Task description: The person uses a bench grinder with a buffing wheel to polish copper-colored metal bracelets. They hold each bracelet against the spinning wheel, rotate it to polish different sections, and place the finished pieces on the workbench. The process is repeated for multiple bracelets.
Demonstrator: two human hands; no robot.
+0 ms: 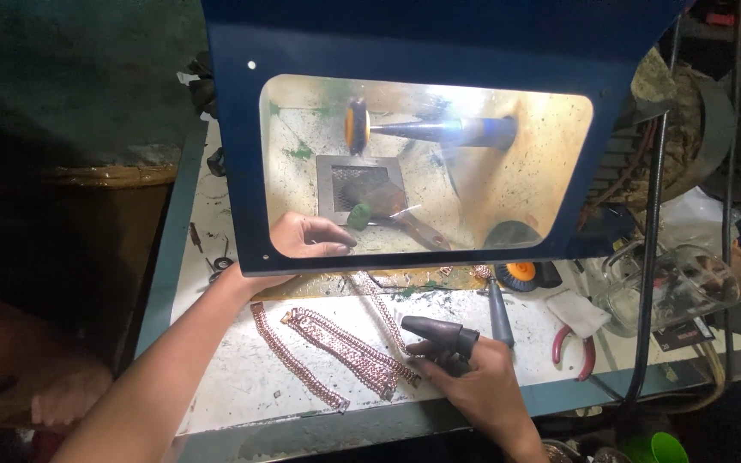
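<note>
Chains (pixel 336 347) of pinkish, coppery links lie in several loose strands across the white, scuffed bench (pixel 233 394), running from near the front edge up toward the blue hood. At their lower end the right hand (pixel 473 381) rests on the bench, fingers curled and pressed onto the tips of the strands; a dark rubber finger cot (pixel 439 330) sheathes one finger, which sticks out to the left, and the hand grips nothing that I can make out. The left hand (pixel 310 236) is reached inside the blue polishing cabinet (pixel 422 43), seen through its clear window, half closed with thumb and fingers drawn narrow; whether it pinches anything I cannot tell. Just beside it lies a brush (pixel 392 210) with a greenish end, near a grated square vent (pixel 360 182). Above them an orange polishing wheel (pixel 356 126) sits on a tapered spindle (pixel 439 131). On the bench to the right of the chains lie a dark-handled tool (pixel 499 313), another orange wheel (pixel 522 273), a white rag (pixel 578 310), red-handled pliers (pixel 572 350) and a clear glass jar (pixel 671 287) on its side.
</note>
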